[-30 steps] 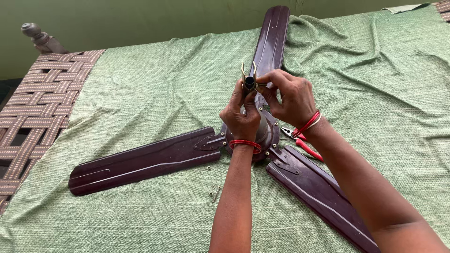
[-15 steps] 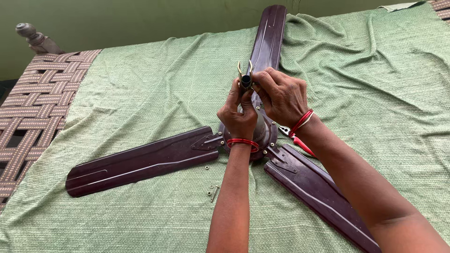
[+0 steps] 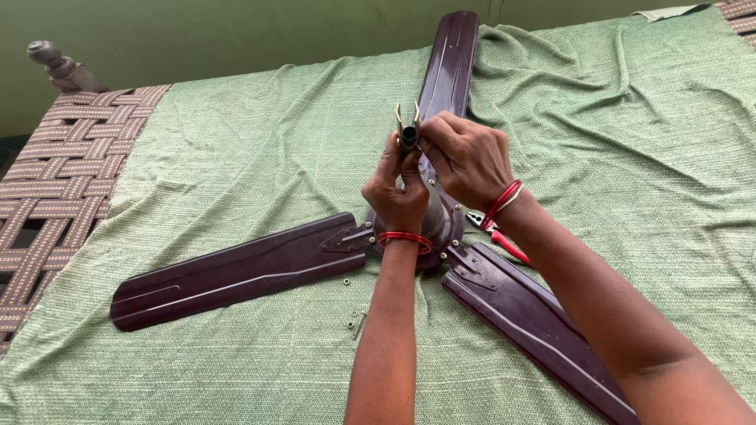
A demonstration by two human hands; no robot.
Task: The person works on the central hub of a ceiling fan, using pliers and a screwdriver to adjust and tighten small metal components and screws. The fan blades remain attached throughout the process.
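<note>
A dark maroon three-bladed ceiling fan (image 3: 441, 228) lies flat on a green woven cloth (image 3: 260, 134) spread over a cot with brown-and-cream webbing (image 3: 55, 189). No packages, labels or signs are visible on any item.

The fan's short downrod (image 3: 409, 134) stands upright from the motor hub, with a forked brass-coloured bracket at its top. The left hand (image 3: 398, 193) is clenched around the rod from below, thumb raised against the bracket. The right hand (image 3: 466, 157) pinches the rod's top with its fingertips from the right; what the fingertips grip there, if anything small, cannot be made out.

Red-handled pliers (image 3: 498, 234) lie on the cloth just right of the hub, partly hidden behind the right wrist. Loose screws and nuts (image 3: 356, 319) rest near the left forearm, between two blades. A turned wooden cot post (image 3: 59, 67) stands at upper left.
</note>
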